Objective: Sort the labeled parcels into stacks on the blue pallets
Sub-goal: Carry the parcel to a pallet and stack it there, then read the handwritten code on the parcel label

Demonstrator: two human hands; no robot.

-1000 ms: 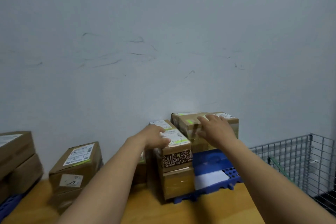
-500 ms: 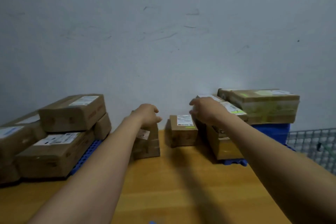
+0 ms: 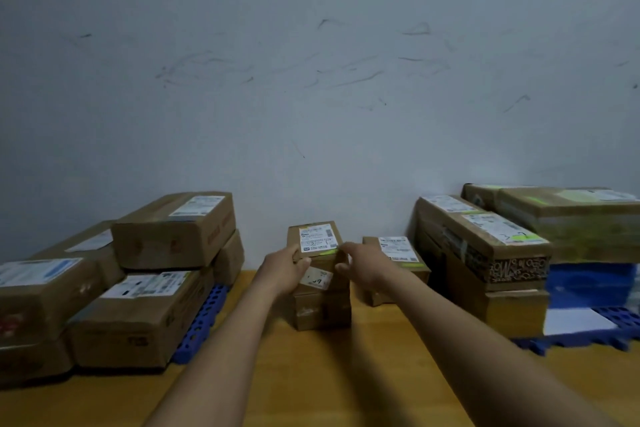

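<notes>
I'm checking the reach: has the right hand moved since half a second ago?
Yes. The right hand left the stack on the blue pallet and now reaches leftward to the small middle parcel.

Rear wall (image 3: pixel 311 97): plain pale grey-white finish, running the full width of the view. Its surface carries numerous thin dark scuff marks (image 3: pixel 346 74), mostly curved streaks, clustered across the middle band; isolated marks lie toward the upper left and far right. Wooden table (image 3: pixel 311 374): yellow-brown top with visible grain, meeting the wall along its far edge. Lighting is dim, and the outer edges of the view are blurred.
</notes>
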